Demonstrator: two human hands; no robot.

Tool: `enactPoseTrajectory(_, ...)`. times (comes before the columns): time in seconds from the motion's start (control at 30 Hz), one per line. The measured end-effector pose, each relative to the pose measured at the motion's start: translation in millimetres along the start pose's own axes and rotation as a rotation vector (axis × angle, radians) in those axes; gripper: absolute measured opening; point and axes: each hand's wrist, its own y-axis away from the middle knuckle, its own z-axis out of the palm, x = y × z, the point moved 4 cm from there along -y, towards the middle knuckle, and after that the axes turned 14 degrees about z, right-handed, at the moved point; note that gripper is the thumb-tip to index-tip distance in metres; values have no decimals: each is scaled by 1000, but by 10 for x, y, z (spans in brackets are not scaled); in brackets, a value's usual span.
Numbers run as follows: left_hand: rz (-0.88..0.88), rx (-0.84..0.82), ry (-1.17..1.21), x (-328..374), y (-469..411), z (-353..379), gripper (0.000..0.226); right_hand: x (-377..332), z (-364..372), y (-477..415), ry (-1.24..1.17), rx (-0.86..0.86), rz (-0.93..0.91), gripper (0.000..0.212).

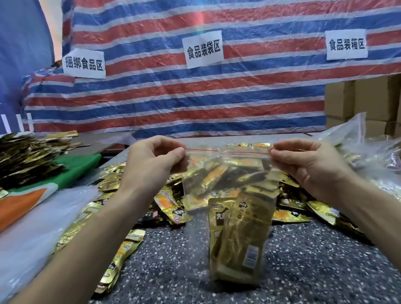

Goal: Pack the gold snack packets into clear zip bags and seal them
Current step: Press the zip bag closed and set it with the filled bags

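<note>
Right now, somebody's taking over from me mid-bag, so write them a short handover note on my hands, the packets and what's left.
Left hand pinches the left end of the red-lined zip strip on the clear zip bag; right hand pinches the right end.
The bag hangs between them above the speckled table, with gold packets inside at its bottom.
Done: this bag is loaded. Whether the strip is pressed shut cannot be told.
Left: seal it, then bag the loose packets piled on the table behind it.

One zip bag (230, 163), three paper signs (203, 50), gold packets (170, 204) beyond counting.
</note>
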Motion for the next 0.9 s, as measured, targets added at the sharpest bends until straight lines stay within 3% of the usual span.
enactPoseTrajectory(0.23, -53, -196, -81, -92, 30, 71, 4, 1, 53, 37, 95, -21, -166, 18)
enactPoseTrajectory(0.37, -10, -244, -237, -94, 35, 76, 9, -89, 91, 79, 184, -48, -156, 20)
enactPoseTrajectory(0.5, 139, -253, -353, 14, 63, 114, 13, -186, 157, 129, 633, 36, -238, 26)
enactPoseTrajectory(0.67, 317, -304, -455, 203, 52, 243, 18, -113, 712, 113, 1219, -121, -409, 49)
enactPoseTrajectory(0.77, 378, -353, -476, 281, 57, 291, 19, -66, 949, 55, 1245, -206, -420, 40)
enactPoseTrajectory(0.9, 425, -387, -481, 379, 33, 244, 15, -131, 1027, 37, 1098, -306, -396, 12)
